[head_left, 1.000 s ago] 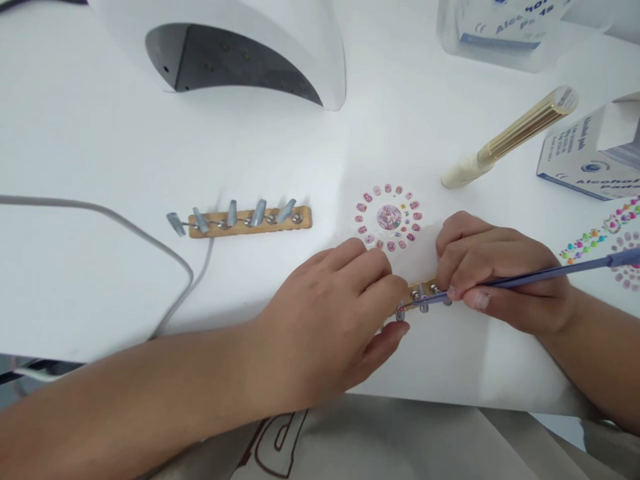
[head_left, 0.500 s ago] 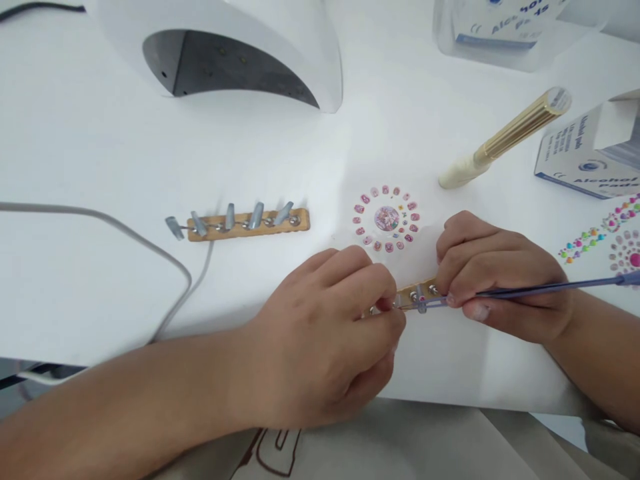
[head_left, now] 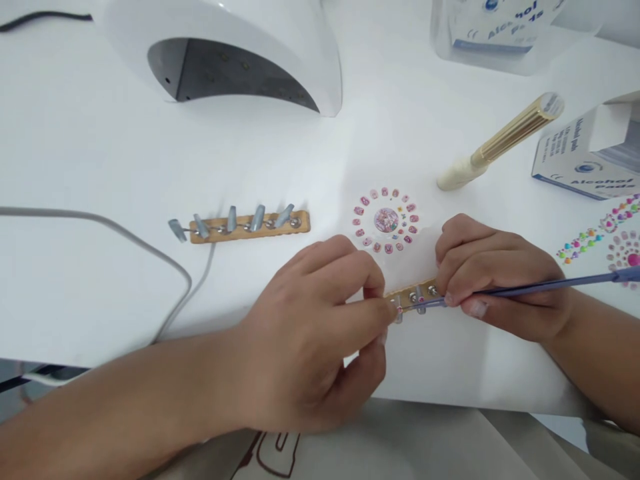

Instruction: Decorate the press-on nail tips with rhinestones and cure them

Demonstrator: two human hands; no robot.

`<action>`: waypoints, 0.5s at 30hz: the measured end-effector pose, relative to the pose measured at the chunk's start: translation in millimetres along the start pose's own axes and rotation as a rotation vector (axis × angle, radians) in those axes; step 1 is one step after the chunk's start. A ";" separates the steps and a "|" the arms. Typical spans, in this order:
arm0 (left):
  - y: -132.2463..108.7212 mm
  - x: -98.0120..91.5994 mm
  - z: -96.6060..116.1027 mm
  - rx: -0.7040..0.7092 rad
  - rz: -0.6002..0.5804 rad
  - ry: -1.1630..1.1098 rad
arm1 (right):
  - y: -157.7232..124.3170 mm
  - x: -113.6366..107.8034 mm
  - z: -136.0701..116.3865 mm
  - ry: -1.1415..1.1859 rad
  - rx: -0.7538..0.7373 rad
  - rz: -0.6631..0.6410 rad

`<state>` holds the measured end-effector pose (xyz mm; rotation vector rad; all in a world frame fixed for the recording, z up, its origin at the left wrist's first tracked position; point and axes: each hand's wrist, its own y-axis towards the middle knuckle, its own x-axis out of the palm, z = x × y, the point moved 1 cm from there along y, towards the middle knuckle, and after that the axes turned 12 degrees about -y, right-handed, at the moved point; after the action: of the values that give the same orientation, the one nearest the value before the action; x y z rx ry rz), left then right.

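My right hand pinches a pair of purple tweezers, whose tips point left over a wooden nail stand. Small grey nail tips with pink gems sit on that stand, and its left part is hidden behind my left hand. The left thumb and index finger are pressed together at the stand's left side; what they hold, if anything, is hidden. Just above lies a round sheet of pink nail stickers. Farther left, a second wooden stand carries several grey nail tips.
A white nail lamp stands at the back. Behind my right hand are a gold-capped bottle and an alcohol pads box, with a plastic container farther back. Colourful gem stickers lie at right; a grey cable runs at left.
My left hand has shifted slightly left, uncovering another nail tip on the near stand. The tweezer arms look closer together. My right hand has hardly moved.
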<state>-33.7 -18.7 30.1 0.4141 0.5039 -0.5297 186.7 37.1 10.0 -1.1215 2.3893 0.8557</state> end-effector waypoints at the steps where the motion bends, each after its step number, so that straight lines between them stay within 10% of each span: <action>1: -0.2 1.7 -1.0 -0.011 -0.005 0.019 | 0.1 0.2 -0.1 -0.002 0.005 -0.006; 15: -2.6 14.3 -10.9 -0.032 -0.111 0.198 | 0.3 1.6 0.9 0.009 0.004 0.016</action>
<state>-28.1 -20.6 12.9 0.4119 0.7286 -0.5898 185.6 37.0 8.5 -1.1087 2.4090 0.8525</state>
